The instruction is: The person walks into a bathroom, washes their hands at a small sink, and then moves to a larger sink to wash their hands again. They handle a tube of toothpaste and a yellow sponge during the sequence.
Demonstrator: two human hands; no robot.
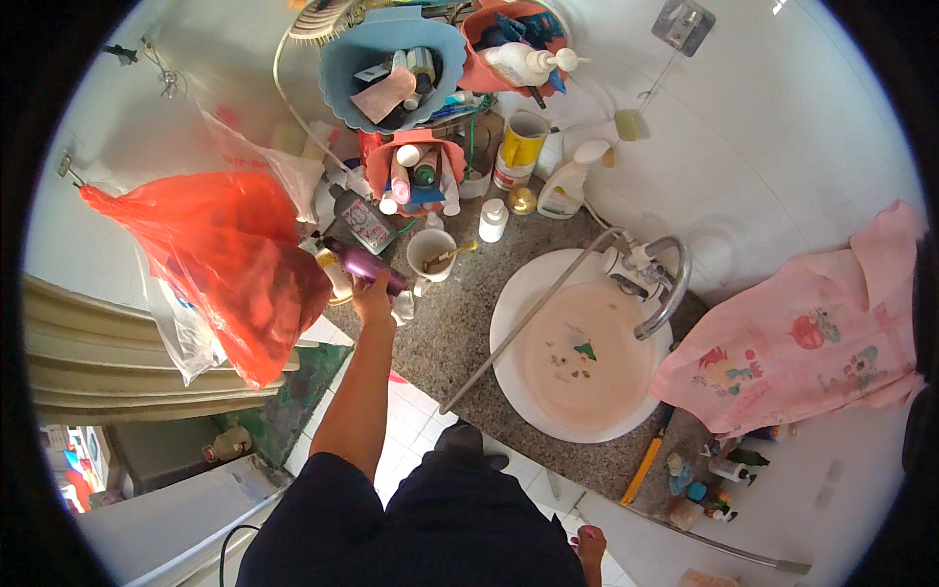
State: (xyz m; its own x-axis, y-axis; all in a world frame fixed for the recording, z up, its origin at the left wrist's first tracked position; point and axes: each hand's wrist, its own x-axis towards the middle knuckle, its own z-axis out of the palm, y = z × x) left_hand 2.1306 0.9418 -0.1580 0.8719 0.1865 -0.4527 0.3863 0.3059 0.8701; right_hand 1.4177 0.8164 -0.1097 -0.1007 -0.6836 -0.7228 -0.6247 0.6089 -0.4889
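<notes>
My left hand [372,297] is closed around a purple bottle [367,265] with a dark nozzle, at the left end of the granite counter. The bottle lies tilted in the view. A yellow-and-white container [335,277] is partly hidden behind it. Just right of the bottle stands a white mug [431,253] with a toothbrush in it. A dark grey bottle [364,220] with writing is behind. My right hand [589,544] hangs low beside my body at the bottom edge, away from the counter; its fingers look curled, and what they may hold cannot be told.
A round washbasin [506,367] with a chrome faucet [664,286] is set in the counter, a hose lying across it. A red plastic bag [227,264] hangs left. Blue [334,73] and pink wall baskets, a spray bottle [565,191], a pink towel [792,330] and several bottles surround the counter.
</notes>
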